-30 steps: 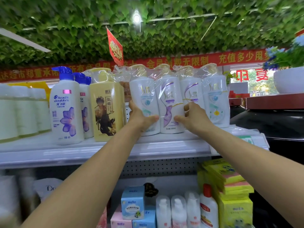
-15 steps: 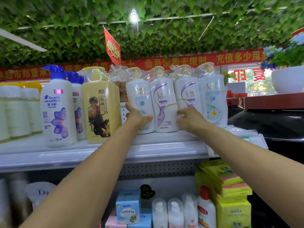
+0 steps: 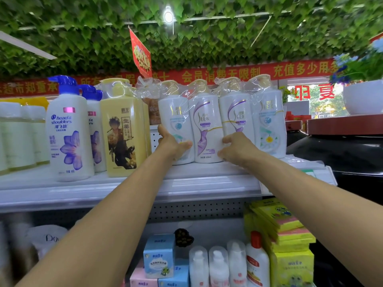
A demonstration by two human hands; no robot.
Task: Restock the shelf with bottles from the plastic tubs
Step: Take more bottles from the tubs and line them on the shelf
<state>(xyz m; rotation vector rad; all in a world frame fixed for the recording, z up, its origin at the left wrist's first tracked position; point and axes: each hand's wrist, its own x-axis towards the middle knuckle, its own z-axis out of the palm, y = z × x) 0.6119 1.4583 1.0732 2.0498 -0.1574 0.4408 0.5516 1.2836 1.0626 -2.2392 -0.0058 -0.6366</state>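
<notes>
Up top — hands (image 3: pixel 204 149) on SLEK bottles (image 3: pixel 221 125), beside head & shoulders (image 3: pixel 69 131).

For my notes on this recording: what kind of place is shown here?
Most likely a shop's toiletries aisle: a white metal shelf of plastic-wrapped white shampoo bottles, a red banner with yellow lettering, and a hanging red promotional flag.

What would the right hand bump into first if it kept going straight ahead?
The right hand already grips a purple-swirl white bottle; pushing on probably just shoves it deeper along the shelf.

I see a ceiling of green leaves (image 3: pixel 207 42) with one round lamp (image 3: pixel 168 17). A red banner (image 3: pixel 238 72) runs beneath, beside a bright window (image 3: pixel 323 104)
</notes>
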